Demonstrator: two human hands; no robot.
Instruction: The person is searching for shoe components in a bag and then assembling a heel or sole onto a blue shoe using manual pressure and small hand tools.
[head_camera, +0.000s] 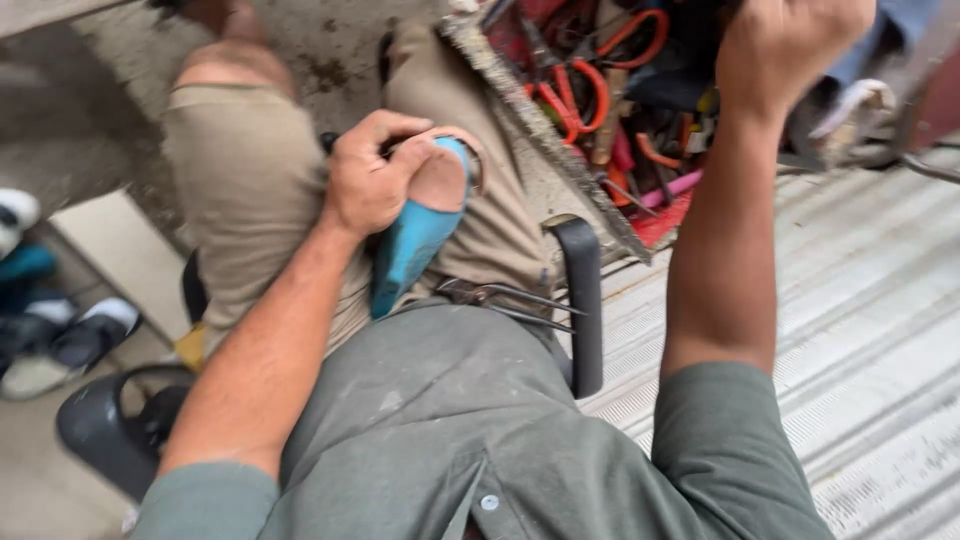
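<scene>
- The left hand (368, 182) is curled around the top of a blue shoe sole (415, 235), fingers pinching its heel end against the person's lap; the sole lies tilted across the right thigh, toe end pointing down toward the waist.
- The right hand (790, 45) is raised over the tool tray (560, 150), fingers closed into a loose fist; whether it grips anything cannot be told, since the palm is turned away.
- To handle the sole well, a firm grip with the thumb on the upper face looks right, keeping it braced on the thigh so it does not slip.
- The tray, with its worn, crusted rim, holds orange-handled scissors (575, 90), pliers and other jumbled tools on a red base.
- A pair of metal pincers (505, 300) rests on the lap beside a black chair arm (585, 300).
</scene>
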